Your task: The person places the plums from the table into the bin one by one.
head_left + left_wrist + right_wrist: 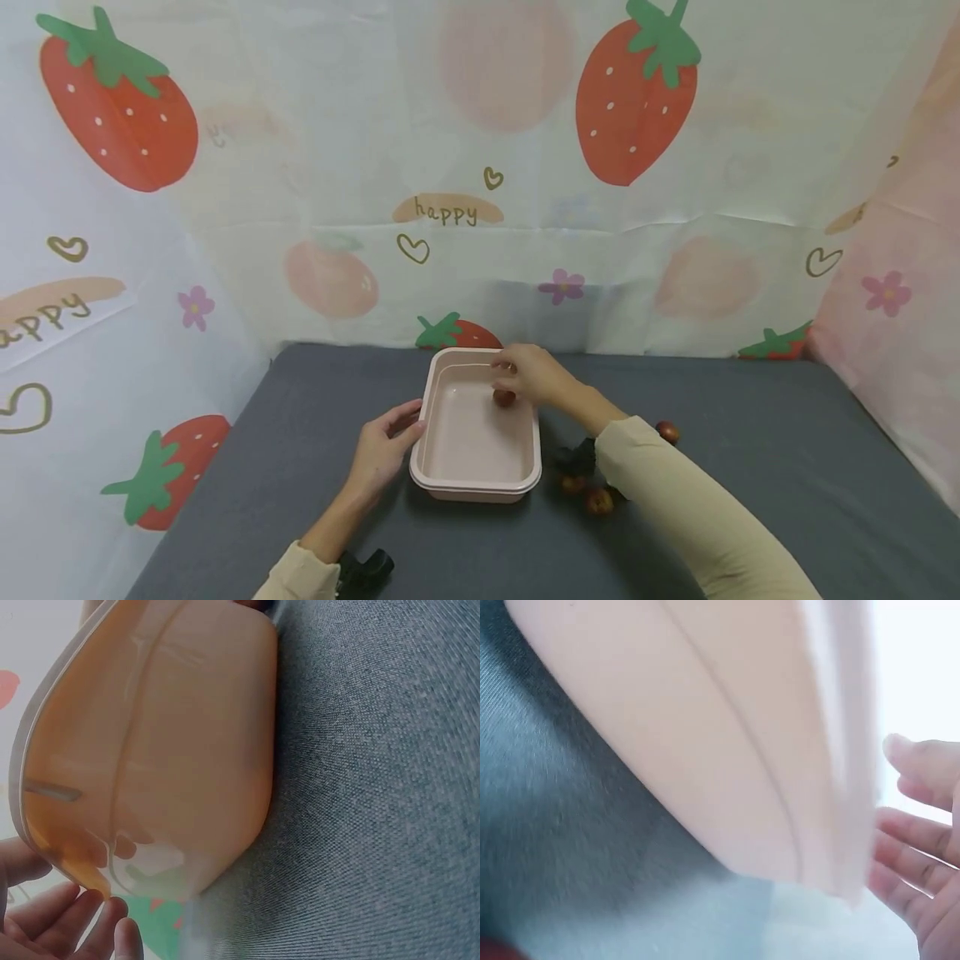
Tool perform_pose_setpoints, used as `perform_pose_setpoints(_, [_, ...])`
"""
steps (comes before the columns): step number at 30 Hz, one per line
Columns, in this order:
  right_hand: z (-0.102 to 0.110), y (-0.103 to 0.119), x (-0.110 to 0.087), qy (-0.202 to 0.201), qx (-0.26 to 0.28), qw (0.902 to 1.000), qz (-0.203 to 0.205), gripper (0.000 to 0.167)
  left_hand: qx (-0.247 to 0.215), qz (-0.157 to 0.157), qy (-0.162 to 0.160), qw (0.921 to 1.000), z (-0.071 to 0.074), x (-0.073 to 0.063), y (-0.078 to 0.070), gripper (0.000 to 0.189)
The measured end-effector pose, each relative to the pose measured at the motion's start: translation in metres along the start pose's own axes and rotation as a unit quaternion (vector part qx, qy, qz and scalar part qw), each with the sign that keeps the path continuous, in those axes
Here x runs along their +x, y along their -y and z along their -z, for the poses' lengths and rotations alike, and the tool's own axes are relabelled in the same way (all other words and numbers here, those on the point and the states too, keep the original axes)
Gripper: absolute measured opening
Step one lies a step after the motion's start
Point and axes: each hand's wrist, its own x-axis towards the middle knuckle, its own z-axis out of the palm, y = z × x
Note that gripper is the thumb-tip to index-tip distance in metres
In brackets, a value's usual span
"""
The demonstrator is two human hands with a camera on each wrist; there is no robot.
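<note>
A pale pink rectangular plastic box [468, 454], open at the top, stands on the grey cloth. My left hand [384, 446] touches its left side with the fingertips. In the left wrist view those fingers [67, 915], nearly straight, meet the rim. My right hand [534, 375] hangs over the box's far right corner, thumb and fingers apart. Just below its fingers, within the box's outline, is a reddish-brown jujube [504, 398]. The right wrist view shows the right hand [922, 847] loosely spread beside the rim; no fruit is visible between its fingers there.
Several more jujubes [598, 501] lie on the cloth right of the box, partly behind the right sleeve [675, 492]. Another jujube [667, 432] sits past that forearm. A strawberry-print curtain [465, 275] stands behind the table [330, 375]. Black wrist devices [365, 573] are on both forearms.
</note>
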Motion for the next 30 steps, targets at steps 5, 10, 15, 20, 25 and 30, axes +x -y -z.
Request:
perform_pose_setpoints(5, [0.026, -0.006, -0.026, -0.044, 0.018, 0.9988, 0.013, 0.028, -0.005, 0.003, 0.003, 1.0, -0.003, 0.001, -0.001, 0.04])
perform_pose_setpoints(10, [0.05, -0.018, -0.057, -0.067, 0.028, 0.9974, -0.01, 0.028, -0.006, 0.0, 0.0, 1.0, -0.003, 0.001, -0.002, 0.041])
perform_pose_setpoints(15, [0.063, -0.035, -0.09, -0.069, 0.031, 0.9959, -0.05, 0.028, -0.002, 0.006, -0.005, 1.0, -0.001, 0.0, -0.001, 0.04])
perform_pose_setpoints(20, [0.065, -0.055, -0.122, -0.081, 0.032, 0.9931, -0.078, 0.028, 0.002, 0.01, -0.005, 0.9999, -0.001, 0.0, -0.001, 0.04])
perform_pose_setpoints(25, [0.063, -0.072, -0.147, -0.096, 0.034, 0.9891, -0.106, 0.029, 0.001, 0.01, -0.003, 0.9999, -0.001, 0.001, 0.0, 0.041])
perform_pose_setpoints(30, [0.058, -0.086, -0.164, -0.107, 0.036, 0.9851, -0.131, 0.031, 0.003, 0.012, -0.003, 0.9999, -0.002, 0.0, -0.001, 0.041])
